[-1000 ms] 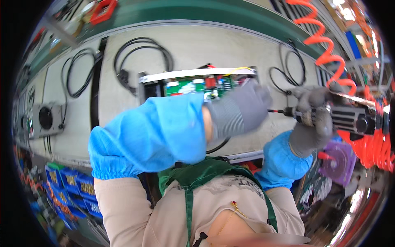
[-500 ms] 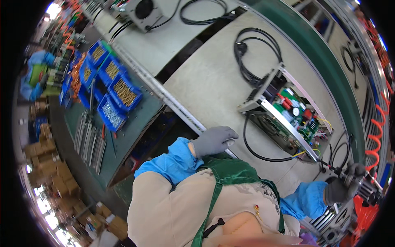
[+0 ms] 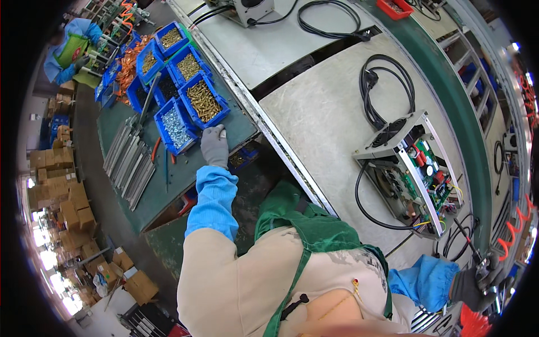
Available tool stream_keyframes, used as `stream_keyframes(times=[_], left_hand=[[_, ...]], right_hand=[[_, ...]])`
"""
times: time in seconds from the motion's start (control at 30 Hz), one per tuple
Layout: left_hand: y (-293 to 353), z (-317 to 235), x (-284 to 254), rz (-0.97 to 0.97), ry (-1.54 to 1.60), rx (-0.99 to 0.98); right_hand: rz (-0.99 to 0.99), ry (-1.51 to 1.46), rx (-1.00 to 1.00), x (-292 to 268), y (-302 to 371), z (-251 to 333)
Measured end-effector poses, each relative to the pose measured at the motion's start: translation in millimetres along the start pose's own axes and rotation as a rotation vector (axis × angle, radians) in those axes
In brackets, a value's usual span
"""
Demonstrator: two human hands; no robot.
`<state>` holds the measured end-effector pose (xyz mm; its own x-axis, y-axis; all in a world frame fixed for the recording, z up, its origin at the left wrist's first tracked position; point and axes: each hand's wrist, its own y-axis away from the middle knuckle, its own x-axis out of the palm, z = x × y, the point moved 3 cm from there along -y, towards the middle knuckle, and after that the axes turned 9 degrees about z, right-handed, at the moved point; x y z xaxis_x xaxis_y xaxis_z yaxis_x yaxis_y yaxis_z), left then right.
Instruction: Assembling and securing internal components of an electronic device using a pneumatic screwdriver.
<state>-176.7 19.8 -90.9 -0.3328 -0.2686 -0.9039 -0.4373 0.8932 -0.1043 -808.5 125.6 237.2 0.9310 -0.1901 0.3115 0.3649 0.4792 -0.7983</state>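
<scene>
My left hand, in a grey glove with one pale fingertip showing, is at the near edge of the blue parts bins. It is beside a bin of silver screws and just below a bin of brass-coloured screws. Its fingers point down and are partly hidden, so whether they hold anything cannot be told. At the lower right, my gloved right hand is closed around a power screwdriver, whose thin shaft points up and left. An opened metal device chassis with circuit boards stands on the pale worktop.
A coiled black power cable lies behind the chassis. Metal strips lie on the green side table. A red coiled hose hangs at the right. Across the aisle, a person works near stacked cardboard boxes.
My left hand has moved from the worktop edge leftward and away to the screw bins. My right hand stays on the screwdriver, lower now. The whole view has shifted, showing more of the left side.
</scene>
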Motion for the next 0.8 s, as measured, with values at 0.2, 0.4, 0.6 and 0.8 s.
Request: stream_keyframes(times=[0.2, 0.4, 0.6, 0.8], left_hand=[[-5, -11, 0, 0.004, -0.129, 0.079], [-5, -12, 6, 0.114, -0.262, 0.164], [-11, -101, -19, 0.137, 0.464, 0.238], [60, -298, -31, 1.212, 1.420, 0.348]], right_hand=[[0.171, -0.331, 0.105, 30, 0, -15], [0.098, -0.142, 0.083, 38, 8, -14], [0.201, -0.267, 0.059, 59, 3, -22], [0.100, -0.460, 0.133, 103, 14, -50]])
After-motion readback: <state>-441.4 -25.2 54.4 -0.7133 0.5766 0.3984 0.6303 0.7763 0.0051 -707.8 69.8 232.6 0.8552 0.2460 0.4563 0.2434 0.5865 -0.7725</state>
